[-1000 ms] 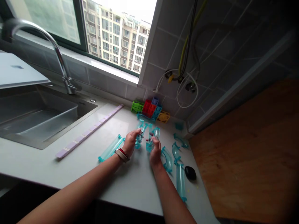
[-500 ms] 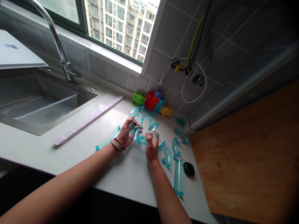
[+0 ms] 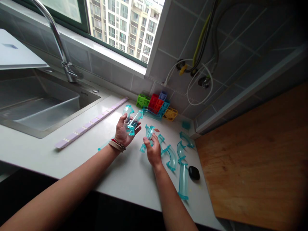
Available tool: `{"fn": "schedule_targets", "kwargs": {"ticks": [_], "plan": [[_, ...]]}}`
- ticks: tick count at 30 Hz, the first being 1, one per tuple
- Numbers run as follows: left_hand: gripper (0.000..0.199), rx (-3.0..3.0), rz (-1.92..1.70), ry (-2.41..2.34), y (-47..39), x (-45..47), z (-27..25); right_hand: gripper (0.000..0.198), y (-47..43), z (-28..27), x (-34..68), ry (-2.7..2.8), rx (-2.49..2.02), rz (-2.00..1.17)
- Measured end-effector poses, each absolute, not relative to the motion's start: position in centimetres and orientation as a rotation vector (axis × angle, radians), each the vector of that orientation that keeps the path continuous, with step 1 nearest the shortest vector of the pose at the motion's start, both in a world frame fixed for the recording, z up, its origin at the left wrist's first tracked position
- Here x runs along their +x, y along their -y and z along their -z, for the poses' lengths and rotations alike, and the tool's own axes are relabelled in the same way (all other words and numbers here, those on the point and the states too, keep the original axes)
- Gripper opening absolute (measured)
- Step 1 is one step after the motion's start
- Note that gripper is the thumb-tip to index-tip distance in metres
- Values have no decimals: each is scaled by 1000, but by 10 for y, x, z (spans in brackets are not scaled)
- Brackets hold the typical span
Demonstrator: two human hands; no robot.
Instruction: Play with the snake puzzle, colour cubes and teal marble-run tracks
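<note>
Above the counter, my left hand (image 3: 125,130) is wrapped around clear teal track pieces: a curved piece (image 3: 128,110) by the thumb and a straight piece (image 3: 136,121) lying across the fingers. To its right, my right hand (image 3: 153,149) has its thumb and fingers around one end of another clear teal track piece (image 3: 149,131); its lower part is hidden. A small teal piece (image 3: 142,148) is just left of the right thumb. Right of that hand lie a curved track piece (image 3: 172,158) and a long straight track piece (image 3: 183,181).
Colourful plastic blocks (image 3: 157,104) stand against the wall. A pale purple strip (image 3: 91,123) lies near the sink (image 3: 79,102). A black rounded case (image 3: 193,173) sits by the wooden panel (image 3: 250,154). The faucet (image 3: 68,69) rises at the left.
My left hand has moved left and slightly up with its track pieces, away from the right hand. The right hand has shifted a little left and now grips a different-looking piece.
</note>
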State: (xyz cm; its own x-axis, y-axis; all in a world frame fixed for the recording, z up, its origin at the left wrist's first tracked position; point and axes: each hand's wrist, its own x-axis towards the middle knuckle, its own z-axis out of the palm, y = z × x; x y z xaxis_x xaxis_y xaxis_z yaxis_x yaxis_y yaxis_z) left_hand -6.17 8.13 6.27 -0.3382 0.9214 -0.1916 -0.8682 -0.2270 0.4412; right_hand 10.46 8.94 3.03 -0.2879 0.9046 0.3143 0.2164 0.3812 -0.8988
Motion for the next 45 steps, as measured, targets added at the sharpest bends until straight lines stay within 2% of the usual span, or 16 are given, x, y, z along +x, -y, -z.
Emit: {"fn": "schedule_targets", "kwargs": {"ticks": [6, 11, 13, 19, 23, 26, 34, 38, 45], "plan": [[33, 209, -1812, -634, -80, -57, -63, 48, -87, -44, 113, 1388, -999, -1032], [36, 356, -1784, -734, -77, -44, -58, 55, -116, -58, 132, 1396, -1182, -837], [36, 408, -1773, -726, -77, -40, -55, 52, -142, -69, 146, 1467, -1273, -774], [38, 534, -1741, -679, -76, -35, -52, 27, -204, -88, 186, 1805, -1550, -703], [42, 599, -1745, -701, -77, -34, -47, 27, -205, -91, 182, 1949, -1599, -705], [46, 659, -1744, -741, -79, -32, -43, 35, -190, -101, 163, 2045, -1473, -727], [53, 809, -1760, -808, -77, -31, -44, 48, -138, -111, 120, 2213, -1235, -1137], [58, 864, -1708, -803, -76, -30, -45, 34, -138, -100, 135, 2055, -1341, -1163], [48, 841, -1814, -1040, -80, -30, -35, 34, -159, -92, 184, 1744, -1524, -1019]]}}
